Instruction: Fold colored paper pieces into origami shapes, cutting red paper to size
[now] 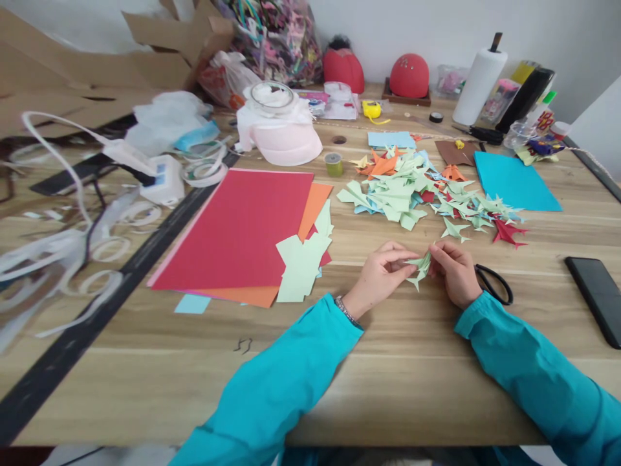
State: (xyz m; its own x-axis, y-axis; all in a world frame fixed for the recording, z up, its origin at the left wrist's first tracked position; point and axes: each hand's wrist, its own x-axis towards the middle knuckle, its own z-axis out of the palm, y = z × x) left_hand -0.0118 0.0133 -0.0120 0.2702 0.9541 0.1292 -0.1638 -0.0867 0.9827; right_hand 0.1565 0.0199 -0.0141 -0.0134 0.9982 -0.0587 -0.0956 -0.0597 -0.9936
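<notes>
Between my two hands is a small light-green folded paper figure (421, 266) with pointed tips, held a little above the wooden table. My left hand (384, 275) pinches its left side between thumb and fingers. At its upper right, the closed fingers of my right hand (455, 268) grip the paper too. Just beyond my hands lies a heap of folded paper figures (398, 191), mostly light green, with some orange, blue and red ones. A red folded figure (508, 233) rests at the heap's right end. Black scissor handles (495, 285) show beside my right hand, their blades hidden.
Left of my hands lie red paper sheets (242, 233) and light-green paper pieces (303, 265). A phone (596, 298) lies at the right, a blue sheet (517, 181) behind it. Farther back are a small spool (334, 164), a yellow tape measure (371, 110) and a white roll (479, 87).
</notes>
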